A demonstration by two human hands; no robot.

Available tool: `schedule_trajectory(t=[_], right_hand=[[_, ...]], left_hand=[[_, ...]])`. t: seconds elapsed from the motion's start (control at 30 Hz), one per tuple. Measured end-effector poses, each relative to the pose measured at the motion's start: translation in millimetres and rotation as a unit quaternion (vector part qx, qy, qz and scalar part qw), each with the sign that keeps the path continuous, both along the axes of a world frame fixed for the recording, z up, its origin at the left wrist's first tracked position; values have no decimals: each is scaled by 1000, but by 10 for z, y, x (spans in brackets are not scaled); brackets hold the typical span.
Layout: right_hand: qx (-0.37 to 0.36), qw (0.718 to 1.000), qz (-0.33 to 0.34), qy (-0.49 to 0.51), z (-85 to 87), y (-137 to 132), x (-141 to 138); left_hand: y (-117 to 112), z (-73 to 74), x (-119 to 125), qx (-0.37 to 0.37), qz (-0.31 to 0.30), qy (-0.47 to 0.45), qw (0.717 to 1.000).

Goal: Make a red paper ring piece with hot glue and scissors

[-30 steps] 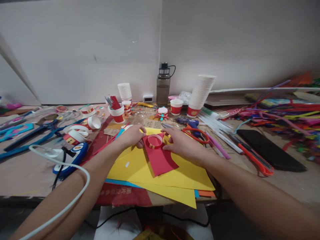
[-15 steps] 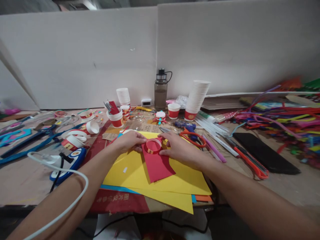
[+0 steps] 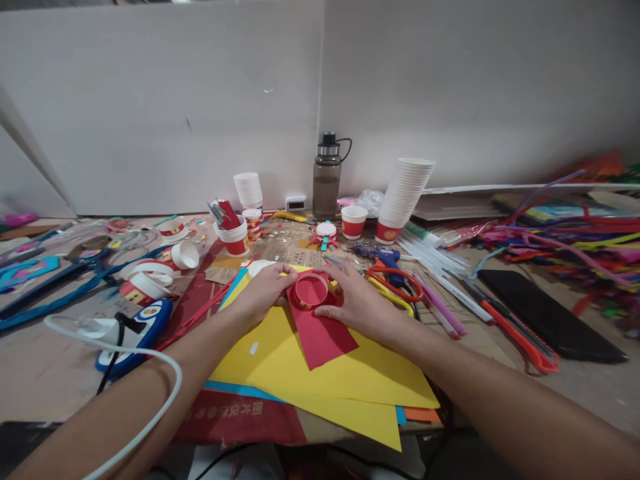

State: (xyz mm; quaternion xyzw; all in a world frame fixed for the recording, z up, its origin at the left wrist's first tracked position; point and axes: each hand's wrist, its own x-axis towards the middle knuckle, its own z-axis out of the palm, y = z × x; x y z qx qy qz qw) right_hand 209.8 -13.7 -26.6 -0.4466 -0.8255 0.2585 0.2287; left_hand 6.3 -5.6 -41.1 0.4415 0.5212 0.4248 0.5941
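A red paper piece lies on yellow paper sheets at the table's front middle. On its far end sits a short red-and-white ring cut from a paper cup. My left hand presses its fingertips against the ring's left side, fingers curled. My right hand holds the ring's right side with thumb and fingers, resting on the red paper.
Orange-handled scissors and a blue glue gun lie just right of my hands. A stack of paper cups, a water bottle, a black phone, a red cutter, pipe cleaners and a white cable surround them.
Both hands closed in a little on the cup ring and turned it on the red paper; its open top now faces more toward me. The camera shifted slightly.
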Motion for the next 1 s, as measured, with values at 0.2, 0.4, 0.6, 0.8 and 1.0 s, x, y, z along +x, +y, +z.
schedule_trajectory(t=[0.2, 0.4, 0.6, 0.8, 1.0], right_hand=[[44, 998, -42, 17, -13, -10, -38], [78, 997, -17, 18, -19, -18, -52], [79, 996, -20, 25, -38, -6, -53], [75, 997, -17, 28, -51, 3, -58], [51, 996, -52, 47, 43, -6, -27]], left_hand=[[-23, -15, 45, 17, 25, -11, 999], [-49, -23, 83, 14, 18, -36, 999], [-53, -26, 83, 28, 2, -115, 993], [-89, -4, 90, 33, -15, -118, 992], [-73, -9, 86, 47, 4, -91, 995]])
